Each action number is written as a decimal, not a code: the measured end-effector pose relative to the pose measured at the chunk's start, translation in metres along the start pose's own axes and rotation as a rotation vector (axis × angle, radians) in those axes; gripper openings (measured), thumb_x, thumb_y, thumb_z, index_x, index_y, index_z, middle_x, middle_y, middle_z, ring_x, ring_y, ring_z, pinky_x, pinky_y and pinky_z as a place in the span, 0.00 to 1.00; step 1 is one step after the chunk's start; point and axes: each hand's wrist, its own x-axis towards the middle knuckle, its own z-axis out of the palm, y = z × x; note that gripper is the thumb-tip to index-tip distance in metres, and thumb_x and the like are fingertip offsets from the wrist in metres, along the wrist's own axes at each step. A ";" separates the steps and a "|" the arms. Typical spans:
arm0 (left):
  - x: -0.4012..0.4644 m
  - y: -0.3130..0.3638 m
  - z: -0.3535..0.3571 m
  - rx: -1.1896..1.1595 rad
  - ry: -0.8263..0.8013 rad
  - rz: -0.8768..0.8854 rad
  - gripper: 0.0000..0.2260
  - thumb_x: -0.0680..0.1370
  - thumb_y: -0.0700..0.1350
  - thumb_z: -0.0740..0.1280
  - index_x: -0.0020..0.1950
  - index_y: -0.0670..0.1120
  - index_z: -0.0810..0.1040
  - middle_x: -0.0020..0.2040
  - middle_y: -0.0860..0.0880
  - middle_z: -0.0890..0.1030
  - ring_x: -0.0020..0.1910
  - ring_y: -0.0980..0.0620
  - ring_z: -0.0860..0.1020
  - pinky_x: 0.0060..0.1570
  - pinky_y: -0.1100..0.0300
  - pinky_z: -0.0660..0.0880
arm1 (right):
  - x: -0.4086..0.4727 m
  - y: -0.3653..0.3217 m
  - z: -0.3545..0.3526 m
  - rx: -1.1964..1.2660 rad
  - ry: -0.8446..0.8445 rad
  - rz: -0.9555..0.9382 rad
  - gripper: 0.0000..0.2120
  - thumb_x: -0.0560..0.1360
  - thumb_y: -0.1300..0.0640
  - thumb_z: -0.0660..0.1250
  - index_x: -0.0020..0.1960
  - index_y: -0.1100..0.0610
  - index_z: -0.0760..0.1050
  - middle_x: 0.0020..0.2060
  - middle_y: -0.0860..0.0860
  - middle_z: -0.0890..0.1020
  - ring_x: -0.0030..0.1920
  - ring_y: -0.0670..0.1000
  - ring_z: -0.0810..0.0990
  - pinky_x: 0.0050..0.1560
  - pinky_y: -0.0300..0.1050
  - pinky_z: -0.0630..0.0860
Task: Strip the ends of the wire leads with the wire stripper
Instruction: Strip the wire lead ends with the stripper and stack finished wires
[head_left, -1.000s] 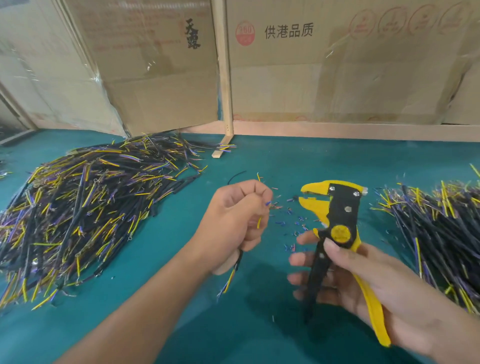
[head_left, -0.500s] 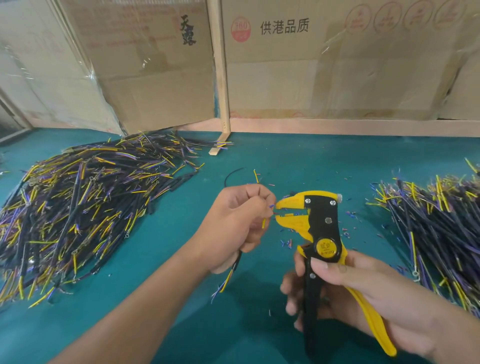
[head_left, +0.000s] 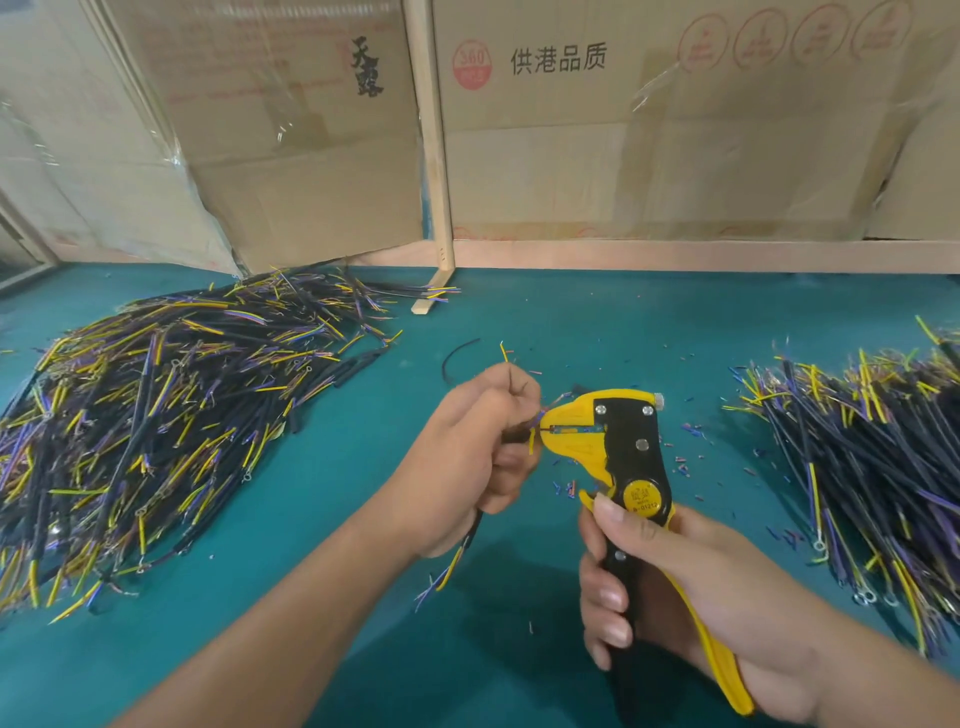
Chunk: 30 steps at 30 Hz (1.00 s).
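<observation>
One wire stripper (head_left: 626, 467) stands between two heaps of wire leads on the green table (head_left: 571, 332): a large heap (head_left: 156, 415) well to its left and a second heap (head_left: 862, 457) to its right. The right hand (head_left: 691, 592) has its fingers curled around the two handles, squeezed nearly together. The tool's long axis runs roughly upright, handles toward the person, with its yellow nose pointing left. Just left of that nose, the left hand (head_left: 467, 452) pinches one wire lead (head_left: 532, 434), its end fed into the nose. Small insulation scraps (head_left: 685, 457) lie scattered around the stripper.
</observation>
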 end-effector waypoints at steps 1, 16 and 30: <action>0.000 -0.001 -0.001 0.009 -0.006 0.013 0.04 0.72 0.45 0.58 0.42 0.47 0.64 0.31 0.51 0.60 0.24 0.56 0.57 0.24 0.68 0.54 | 0.000 0.000 0.000 0.003 0.011 -0.012 0.15 0.71 0.48 0.74 0.40 0.59 0.75 0.30 0.58 0.69 0.28 0.56 0.70 0.34 0.54 0.74; 0.002 -0.008 -0.017 0.558 -0.029 0.337 0.02 0.79 0.48 0.67 0.47 0.52 0.77 0.39 0.54 0.81 0.38 0.58 0.76 0.35 0.62 0.69 | -0.001 -0.006 -0.011 0.038 -0.037 -0.052 0.13 0.73 0.51 0.73 0.44 0.60 0.75 0.33 0.59 0.71 0.33 0.58 0.72 0.39 0.57 0.76; 0.001 -0.007 -0.021 0.696 -0.027 0.375 0.05 0.80 0.43 0.69 0.45 0.51 0.79 0.36 0.55 0.80 0.31 0.58 0.69 0.31 0.63 0.67 | -0.001 -0.005 -0.012 0.047 -0.088 0.014 0.13 0.76 0.50 0.69 0.41 0.60 0.74 0.33 0.57 0.69 0.34 0.57 0.71 0.42 0.54 0.75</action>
